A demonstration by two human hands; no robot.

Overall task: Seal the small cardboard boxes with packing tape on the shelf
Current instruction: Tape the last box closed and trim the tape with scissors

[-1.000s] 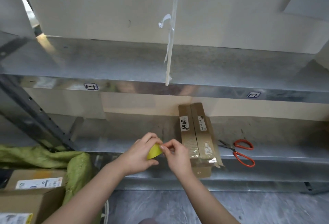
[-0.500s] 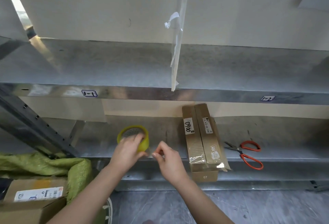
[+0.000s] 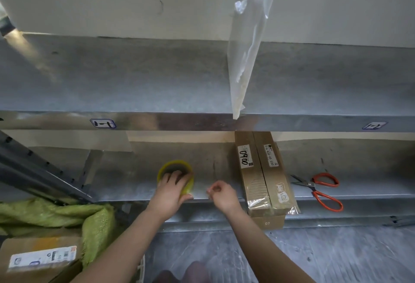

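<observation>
Where the task's things lie: two long, narrow cardboard boxes (image 3: 260, 181) sit side by side, touching, on the lower shelf (image 3: 125, 183) of a metal rack, with their near ends jutting over its front edge.
Box markings: the left box has a white label handwritten "0900" and the right one has a printed label. Clear film wraps their near ends.
Under the boxes: a cardboard end marked "07" (image 3: 267, 223) shows just beneath the pair.
Yellow tape roll (image 3: 177, 163): it lies flat on the lower shelf, left of the boxes and apart from them.
Left grip (image 3: 173, 190): it grasps the yellow tape roll, fingers curled over the top into the core and thumb against the near rim.
Right grip (image 3: 222, 195): it hovers between the roll and the boxes with thumb and fingertips drawn together. I cannot tell whether clear tape is pinched there.
Scissors (image 3: 318, 189): orange-handled, they lie on the same shelf to the right of the boxes, near but not touching.
Upper shelf (image 3: 134, 76): bare metal, with a clear tape strip (image 3: 244, 58) hanging in front of it.
Lower left: a green woven sack (image 3: 67, 213) lies beside a labelled carton (image 3: 38, 258).
</observation>
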